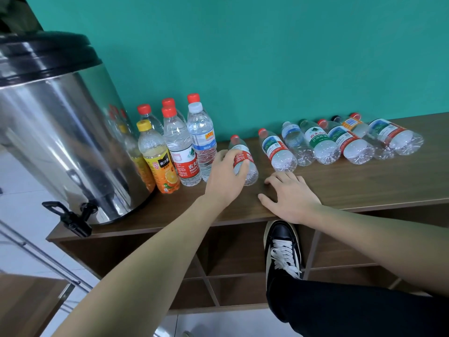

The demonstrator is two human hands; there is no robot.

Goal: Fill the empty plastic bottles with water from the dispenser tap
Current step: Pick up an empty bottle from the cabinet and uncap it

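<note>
A steel water dispenser (60, 132) with a black lid stands at the left end of the wooden counter (340, 188); its black tap (73, 218) juts over the counter's edge. My left hand (224, 176) grips a red-capped empty bottle (250, 171) lying on the counter. My right hand (291, 195) rests flat on the counter just right of it, fingers spread. Several capped bottles (179, 144) stand upright beside the dispenser, one with an orange juice label (159, 164). A row of empty bottles (340, 142) lies on its side farther right.
A teal wall (267, 57) backs the counter. Open cubby shelves (233, 259) sit under the counter top. My raised leg with a black shoe (283, 249) is in front of the shelves. White tiled floor (21, 195) and a metal rail lie to the left.
</note>
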